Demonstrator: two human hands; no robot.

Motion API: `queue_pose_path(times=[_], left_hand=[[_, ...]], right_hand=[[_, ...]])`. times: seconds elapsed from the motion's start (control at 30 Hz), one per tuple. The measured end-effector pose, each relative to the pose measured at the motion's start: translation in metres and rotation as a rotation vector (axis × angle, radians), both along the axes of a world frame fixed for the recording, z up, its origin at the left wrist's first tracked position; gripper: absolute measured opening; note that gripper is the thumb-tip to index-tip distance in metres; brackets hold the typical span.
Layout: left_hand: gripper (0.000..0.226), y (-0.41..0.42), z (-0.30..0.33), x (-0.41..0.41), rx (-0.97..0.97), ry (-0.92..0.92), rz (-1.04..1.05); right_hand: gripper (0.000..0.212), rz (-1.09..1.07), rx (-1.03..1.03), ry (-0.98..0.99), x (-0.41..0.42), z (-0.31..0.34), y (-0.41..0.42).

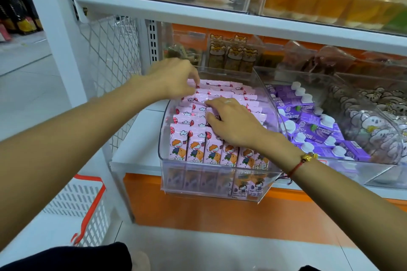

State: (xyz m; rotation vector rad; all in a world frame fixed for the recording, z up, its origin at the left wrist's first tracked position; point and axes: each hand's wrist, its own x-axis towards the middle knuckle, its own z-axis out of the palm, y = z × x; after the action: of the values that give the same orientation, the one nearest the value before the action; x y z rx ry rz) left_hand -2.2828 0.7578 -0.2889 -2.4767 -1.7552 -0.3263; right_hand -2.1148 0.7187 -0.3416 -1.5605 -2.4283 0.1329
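A clear plastic bin [167,174] on a low white shelf holds several rows of pink snack packets [196,145] with a cartoon child and red balloon. My left hand [174,77] reaches over the bin's far left part, and its fingertips pinch the top of a pink packet in a back row. My right hand [231,121] lies on the middle rows, fingers spread and curled down onto the packet tops. A red cord bracelet with a gold charm is on the right wrist.
Purple drink cartons with white caps [312,125] fill the bin to the right, then a bin of koala-print packets [374,130]. The upper shelf edge [220,17] overhangs. A white basket with red handle [88,204] stands on the floor at left.
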Motion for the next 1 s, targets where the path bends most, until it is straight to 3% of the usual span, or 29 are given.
queue_pose_path(times=[0.13,0.2,0.3,0.4,0.6,0.67,0.77,0.9,1.0], left_hand=[[0.039,-0.051,-0.018,-0.014,0.252,-0.444,0.038],[0.043,-0.081,-0.033,-0.02,0.266,-0.592,0.02],[0.049,-0.112,-0.055,-0.025,0.176,-0.683,0.04],[0.04,-0.121,-0.065,-0.027,0.046,-0.808,0.087],[0.028,-0.12,-0.067,-0.027,-0.032,-0.888,0.108],[0.025,-0.121,-0.067,-0.027,-0.034,-0.904,0.11],[0.022,-0.121,-0.066,-0.026,-0.05,-0.927,0.118],[0.025,-0.12,-0.062,-0.026,-0.07,-0.953,0.159],[0.041,-0.119,-0.047,-0.024,0.042,-0.986,0.189]], right_hand=[[0.041,-0.008,0.052,0.003,-0.003,0.013,0.007],[0.037,0.008,0.129,0.046,-0.011,0.02,0.013],[0.027,0.052,0.084,0.079,-0.027,0.025,0.022],[0.026,0.062,-0.006,-0.033,-0.039,0.024,0.031],[0.009,0.031,0.056,-0.058,-0.046,0.026,0.037],[0.007,0.025,0.021,0.113,-0.043,0.026,0.037],[0.006,-0.04,0.009,0.575,-0.042,0.028,0.03],[0.003,-0.112,0.284,1.215,-0.04,0.042,0.002],[0.006,-0.14,0.324,1.472,-0.022,0.056,-0.024]])
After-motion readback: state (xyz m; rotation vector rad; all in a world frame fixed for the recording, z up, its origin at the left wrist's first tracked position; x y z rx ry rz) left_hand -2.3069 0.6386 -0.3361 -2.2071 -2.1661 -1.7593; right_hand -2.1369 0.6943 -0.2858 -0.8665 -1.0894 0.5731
